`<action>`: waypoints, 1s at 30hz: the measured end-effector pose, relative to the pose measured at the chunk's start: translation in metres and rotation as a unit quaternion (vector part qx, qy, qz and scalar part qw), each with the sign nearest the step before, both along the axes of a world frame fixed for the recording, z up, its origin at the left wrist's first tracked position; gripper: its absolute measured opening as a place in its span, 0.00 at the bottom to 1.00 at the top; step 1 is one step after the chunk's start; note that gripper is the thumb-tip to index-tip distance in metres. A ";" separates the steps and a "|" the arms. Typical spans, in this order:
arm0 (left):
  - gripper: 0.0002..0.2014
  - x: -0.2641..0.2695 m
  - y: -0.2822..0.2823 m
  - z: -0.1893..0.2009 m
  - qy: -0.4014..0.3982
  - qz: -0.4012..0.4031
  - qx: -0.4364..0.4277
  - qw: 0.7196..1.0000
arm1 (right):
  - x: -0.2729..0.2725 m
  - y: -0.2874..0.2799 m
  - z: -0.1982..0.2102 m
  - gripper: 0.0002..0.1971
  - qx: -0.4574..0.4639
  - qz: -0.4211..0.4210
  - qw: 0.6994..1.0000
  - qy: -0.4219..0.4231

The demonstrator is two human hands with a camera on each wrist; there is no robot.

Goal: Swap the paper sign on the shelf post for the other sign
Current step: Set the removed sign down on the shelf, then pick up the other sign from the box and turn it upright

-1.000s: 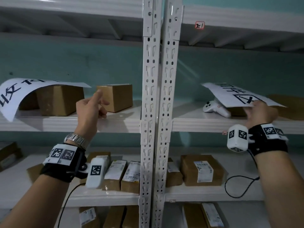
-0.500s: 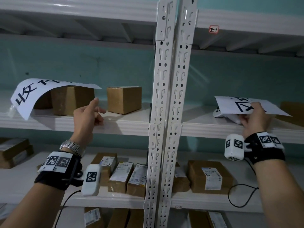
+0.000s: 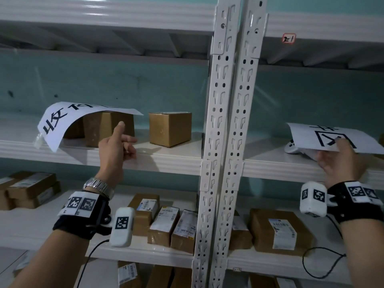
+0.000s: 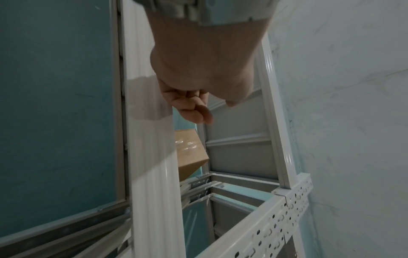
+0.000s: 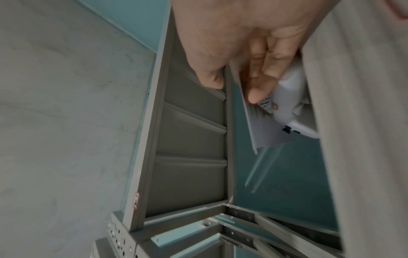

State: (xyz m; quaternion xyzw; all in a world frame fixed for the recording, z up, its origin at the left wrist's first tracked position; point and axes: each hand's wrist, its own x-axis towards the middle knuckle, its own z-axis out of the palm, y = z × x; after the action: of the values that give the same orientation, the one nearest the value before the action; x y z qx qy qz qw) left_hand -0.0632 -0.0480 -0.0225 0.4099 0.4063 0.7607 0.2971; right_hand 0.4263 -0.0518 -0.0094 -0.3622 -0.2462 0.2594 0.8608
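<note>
Two white perforated shelf posts (image 3: 224,142) stand side by side in the middle, with no paper on them. A white paper sign (image 3: 332,138) with black characters lies on the right middle shelf. My right hand (image 3: 340,150) pinches its near edge, thumb on top and fingers beneath; in the right wrist view the right hand (image 5: 234,87) holds the sheet (image 5: 262,132) the same way. A second paper sign (image 3: 62,119) is draped over a box on the left shelf. My left hand (image 3: 124,140) hovers before that shelf with one digit raised, the rest curled, holding nothing (image 4: 198,108).
A white controller-like device (image 3: 291,147) lies under the right sign. Cardboard boxes (image 3: 170,128) stand on the left middle shelf. Labelled parcels (image 3: 164,223) fill the lower shelf on both sides of the posts. A small red label (image 3: 288,38) sits on the upper shelf edge.
My right hand has drawn the right sign toward the shelf's front edge, thumb now on top of it. The left hand has stayed in place with the same pose.
</note>
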 end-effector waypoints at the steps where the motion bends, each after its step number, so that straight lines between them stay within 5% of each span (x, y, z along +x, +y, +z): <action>1: 0.25 -0.003 0.000 0.003 -0.014 0.006 -0.001 1.000 | -0.002 -0.002 -0.003 0.26 -0.014 -0.014 1.000 0.004; 6: 0.26 -0.020 0.003 0.014 -0.067 0.037 0.017 0.997 | -0.009 -0.012 -0.008 0.31 -0.094 -0.060 0.994 -0.002; 16: 0.33 -0.030 0.013 0.037 -0.080 0.001 -0.047 0.996 | -0.055 -0.016 -0.046 0.39 -0.066 -0.066 0.992 -0.088; 22: 0.19 -0.050 0.022 0.044 -0.133 0.014 -0.077 0.988 | -0.061 -0.014 -0.056 0.38 -0.064 -0.045 0.987 -0.141; 30: 0.11 -0.056 0.019 0.048 -0.101 0.019 -0.014 0.995 | -0.069 -0.009 -0.059 0.35 -0.052 0.004 0.978 -0.200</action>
State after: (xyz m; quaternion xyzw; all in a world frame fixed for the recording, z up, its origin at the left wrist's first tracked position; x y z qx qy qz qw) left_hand -0.1190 -0.0294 0.0255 0.3193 0.3922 0.7979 0.3280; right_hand 0.3577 -0.0606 -0.0684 -0.4499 -0.4011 0.1978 0.7730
